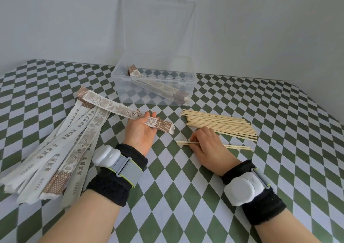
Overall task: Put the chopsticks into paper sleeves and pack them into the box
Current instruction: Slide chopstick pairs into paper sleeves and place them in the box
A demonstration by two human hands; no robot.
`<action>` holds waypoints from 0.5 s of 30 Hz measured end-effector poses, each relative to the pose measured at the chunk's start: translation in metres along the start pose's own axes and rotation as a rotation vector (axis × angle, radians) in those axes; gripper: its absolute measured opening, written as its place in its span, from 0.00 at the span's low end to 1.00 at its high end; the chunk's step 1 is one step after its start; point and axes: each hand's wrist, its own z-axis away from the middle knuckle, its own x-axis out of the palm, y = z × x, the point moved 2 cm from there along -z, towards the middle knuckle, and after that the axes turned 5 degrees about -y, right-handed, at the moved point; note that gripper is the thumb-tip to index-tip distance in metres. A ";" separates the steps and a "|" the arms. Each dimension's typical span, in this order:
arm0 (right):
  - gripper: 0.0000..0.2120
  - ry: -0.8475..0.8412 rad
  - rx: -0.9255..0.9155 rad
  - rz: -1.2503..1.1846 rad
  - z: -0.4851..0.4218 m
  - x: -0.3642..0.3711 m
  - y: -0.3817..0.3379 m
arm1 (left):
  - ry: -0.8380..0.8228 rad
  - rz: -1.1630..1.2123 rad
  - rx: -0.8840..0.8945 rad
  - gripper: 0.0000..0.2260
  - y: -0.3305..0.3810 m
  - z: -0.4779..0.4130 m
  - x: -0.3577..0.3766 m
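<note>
Left hand (141, 131), palm up in front of the clear box (119, 86), holds one paper sleeve (119, 108) across its lightly curled fingers. A fanned pile of empty sleeves (61, 149) lies on the checked tabletop (290, 149), in front of the box and to its left. Inside the box rest filled sleeves (160, 88). Right hand (208, 146), palm down in front of the box, pinches a pair of chopsticks (235, 146) against the tabletop. Loose chopsticks (223, 125) lie just before the box's right corner.

Chopsticks (221, 124): bare pile, right; one pair (236, 146) apart.
Paper sleeves (61, 149): printed, fanned, left.
Box (154, 78): clear, open, filled sleeves (158, 86) inside.
</note>
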 end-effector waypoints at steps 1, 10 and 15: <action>0.07 -0.025 0.004 0.004 0.000 -0.001 0.000 | 0.014 0.005 -0.001 0.15 0.000 0.000 0.000; 0.08 0.103 0.057 -0.002 0.001 -0.008 -0.011 | 0.018 -0.028 0.021 0.27 0.001 0.004 0.005; 0.13 0.117 -0.086 0.085 0.001 0.000 -0.019 | -0.030 -0.071 -0.001 0.24 0.000 0.008 0.010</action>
